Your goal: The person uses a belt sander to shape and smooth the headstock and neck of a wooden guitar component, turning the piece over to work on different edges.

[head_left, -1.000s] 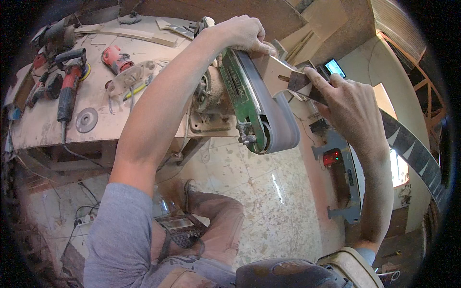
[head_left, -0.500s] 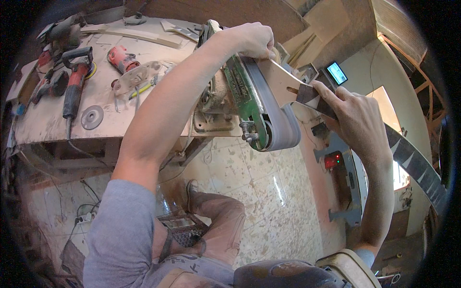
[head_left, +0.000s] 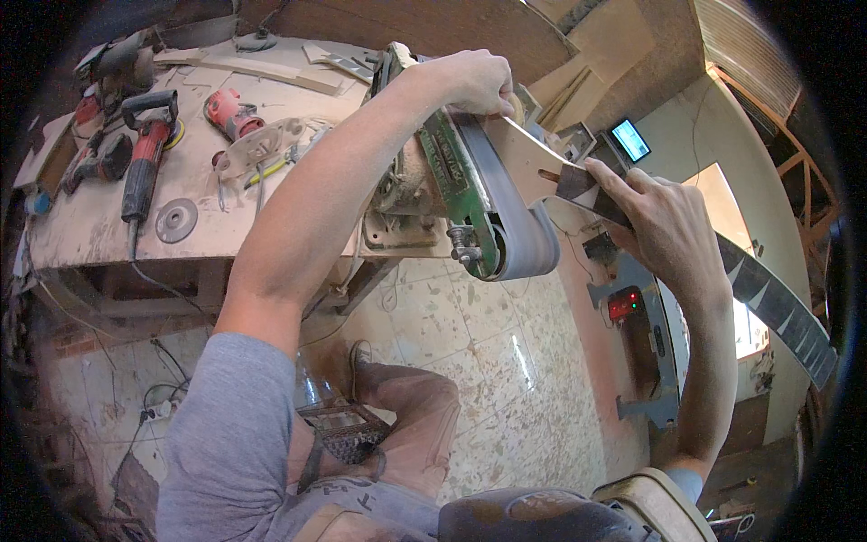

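A guitar neck [head_left: 784,312] with a dark fretboard and pale triangular inlays runs from the far right toward the middle. Its pale wooden headstock [head_left: 517,154] lies alongside the moving grey belt of a green belt sander [head_left: 471,185]; the headstock's edge appears to touch the belt. My left hand [head_left: 474,83] is closed at the headstock's far end, its fingertips partly hidden. My right hand [head_left: 664,212] is wrapped round the neck near the headstock, thumb side toward me, index finger along the fretboard.
On the dusty workbench [head_left: 99,217] at left are a red and black angle polisher [head_left: 144,167], a red power tool [head_left: 233,113], a grey disc [head_left: 176,220] and wood strips [head_left: 262,68]. A lit screen [head_left: 629,140] stands beyond my right hand. Cables lie on the tiled floor [head_left: 506,388].
The guitar neck and both hands have shifted only slightly; my right hand sits a little lower and further left. The view itself has moved slightly too.
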The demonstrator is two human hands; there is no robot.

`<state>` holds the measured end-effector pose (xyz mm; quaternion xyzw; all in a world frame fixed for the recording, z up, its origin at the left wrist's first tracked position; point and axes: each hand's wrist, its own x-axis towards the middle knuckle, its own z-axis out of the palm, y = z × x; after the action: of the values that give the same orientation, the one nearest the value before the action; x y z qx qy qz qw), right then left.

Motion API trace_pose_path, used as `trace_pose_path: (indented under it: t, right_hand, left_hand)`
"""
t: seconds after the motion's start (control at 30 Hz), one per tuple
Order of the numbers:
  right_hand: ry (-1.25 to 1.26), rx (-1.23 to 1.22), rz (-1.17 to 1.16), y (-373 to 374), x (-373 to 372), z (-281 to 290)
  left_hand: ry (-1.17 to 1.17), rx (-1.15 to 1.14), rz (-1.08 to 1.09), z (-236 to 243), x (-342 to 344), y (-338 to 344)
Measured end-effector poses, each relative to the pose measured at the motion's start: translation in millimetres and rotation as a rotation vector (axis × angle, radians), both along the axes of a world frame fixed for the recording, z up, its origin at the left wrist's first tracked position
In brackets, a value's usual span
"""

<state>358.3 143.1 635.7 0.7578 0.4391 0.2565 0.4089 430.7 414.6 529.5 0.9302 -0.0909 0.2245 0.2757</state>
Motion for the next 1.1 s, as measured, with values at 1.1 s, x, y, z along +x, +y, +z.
trace_pose_path:
  t: [1.1]
  right_hand:
    - [1.505,1.503,0.079,-187.1,-51.2,-100.5]
  left_hand:
    - [-0.248,-0.388,-0.6,50.0,-120.8,-73.4]
